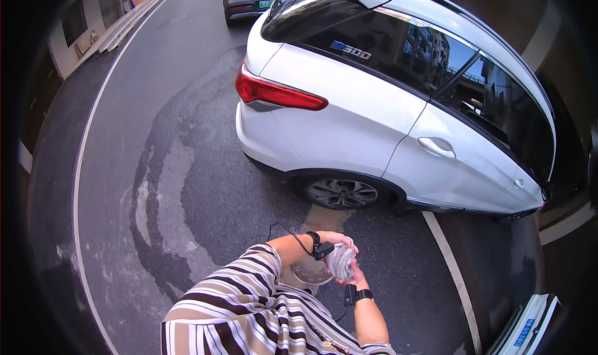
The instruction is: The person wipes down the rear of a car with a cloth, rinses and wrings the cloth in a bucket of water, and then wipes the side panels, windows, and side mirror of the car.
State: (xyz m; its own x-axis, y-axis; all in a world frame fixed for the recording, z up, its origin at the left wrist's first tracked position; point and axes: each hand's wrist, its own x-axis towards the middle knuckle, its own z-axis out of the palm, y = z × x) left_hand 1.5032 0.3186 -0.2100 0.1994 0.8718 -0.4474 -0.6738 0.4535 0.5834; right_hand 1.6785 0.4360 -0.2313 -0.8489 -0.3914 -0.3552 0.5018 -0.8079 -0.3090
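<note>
A bunched light grey cloth (340, 261) is held between my two hands at the lower middle of the view. My left hand (335, 238) grips its upper left side, and my right hand (357, 273) has its fingers round the lower right side. Beneath the cloth and partly hidden by it is a round basin (311, 271) with a pale rim; what it contains is hard to make out. Dark bands with small black devices sit on both wrists.
A white car (349, 124) stands just ahead, its rear wheel (342, 193) close beyond the basin. Farther up is a grey car (249, 0). Part of another vehicle (529, 324) shows at the lower right. Wet patches and white lines mark the asphalt (187, 199).
</note>
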